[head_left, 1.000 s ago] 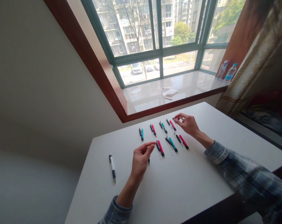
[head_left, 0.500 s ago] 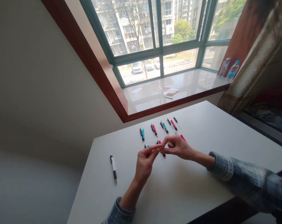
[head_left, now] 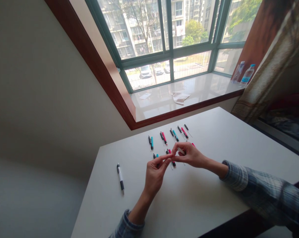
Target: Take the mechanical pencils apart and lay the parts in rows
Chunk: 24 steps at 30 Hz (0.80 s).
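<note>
My left hand (head_left: 155,173) and my right hand (head_left: 190,155) meet fingertip to fingertip above the white table (head_left: 201,205). Both are closed in a pinch. A short white pen barrel (head_left: 181,151) shows within the curled fingers of my right hand. Whatever my left thumb and forefinger pinch is too small to make out. Beyond and beneath the hands lie pen parts: black clip pieces, a teal barrel (head_left: 152,142), a pink barrel (head_left: 164,138) and thin white refills. Another pink barrel (head_left: 193,144) is partly hidden behind my right hand.
A whole white-and-black pen (head_left: 120,178) lies apart on the left of the table. Behind the table, the window sill (head_left: 156,110) bears a crumpled cloth (head_left: 180,98) and plastic bottles (head_left: 247,74). A curtain (head_left: 270,62) hangs at the right.
Both hands have shifted very slightly to the right, still joined at the fingertips. The pink barrel behind my right hand is now a little more covered.
</note>
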Each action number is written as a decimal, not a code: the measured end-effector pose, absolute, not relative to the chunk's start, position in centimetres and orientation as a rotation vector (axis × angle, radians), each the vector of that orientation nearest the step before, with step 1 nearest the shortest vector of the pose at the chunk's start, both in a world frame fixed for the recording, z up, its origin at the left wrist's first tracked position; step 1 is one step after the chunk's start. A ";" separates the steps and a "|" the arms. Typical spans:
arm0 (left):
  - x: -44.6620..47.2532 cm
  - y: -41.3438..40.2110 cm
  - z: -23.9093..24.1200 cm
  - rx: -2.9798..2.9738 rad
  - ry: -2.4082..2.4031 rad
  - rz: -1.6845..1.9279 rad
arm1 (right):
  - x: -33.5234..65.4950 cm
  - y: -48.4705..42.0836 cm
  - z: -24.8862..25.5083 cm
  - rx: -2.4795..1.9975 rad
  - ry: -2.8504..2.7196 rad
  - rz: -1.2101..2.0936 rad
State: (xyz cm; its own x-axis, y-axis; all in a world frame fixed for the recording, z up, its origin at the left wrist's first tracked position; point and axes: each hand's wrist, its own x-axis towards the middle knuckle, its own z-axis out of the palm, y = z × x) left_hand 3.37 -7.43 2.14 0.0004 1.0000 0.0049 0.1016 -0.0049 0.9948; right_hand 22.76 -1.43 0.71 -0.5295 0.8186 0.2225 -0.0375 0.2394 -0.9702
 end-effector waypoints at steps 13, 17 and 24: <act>3.0 -6.9 1.5 0.893 1.097 1.192 | 30.2 6.7 -0.7 -1.617 -1.847 0.449; 3.0 -6.9 1.8 0.868 1.097 1.191 | 31.2 7.7 -1.8 -1.758 -1.873 0.483; 3.1 -7.0 2.1 0.856 1.083 1.183 | 31.2 7.6 -1.7 -1.753 -1.889 0.543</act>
